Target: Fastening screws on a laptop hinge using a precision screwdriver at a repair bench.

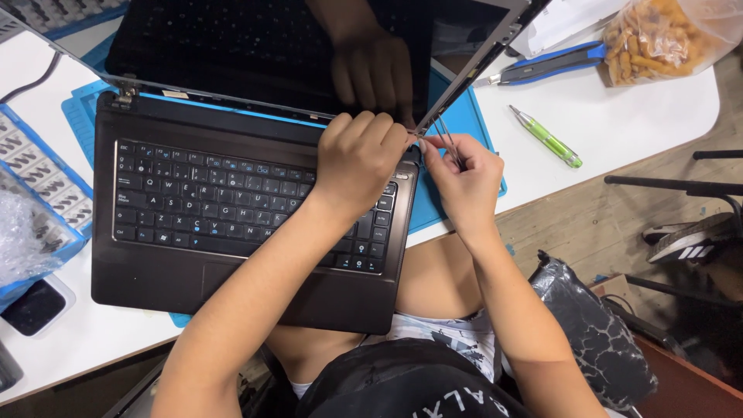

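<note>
Metal tweezers (449, 143) pinched in right hand (464, 182) fingers; left hand (357, 159) seemingly curled shut against laptop hinge (418, 133).

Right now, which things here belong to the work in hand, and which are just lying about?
In use: laptop, tweezers, left hand, right hand, blue mat.
Lying about: green pen, blue utility knife, snack bag, phone.
</note>
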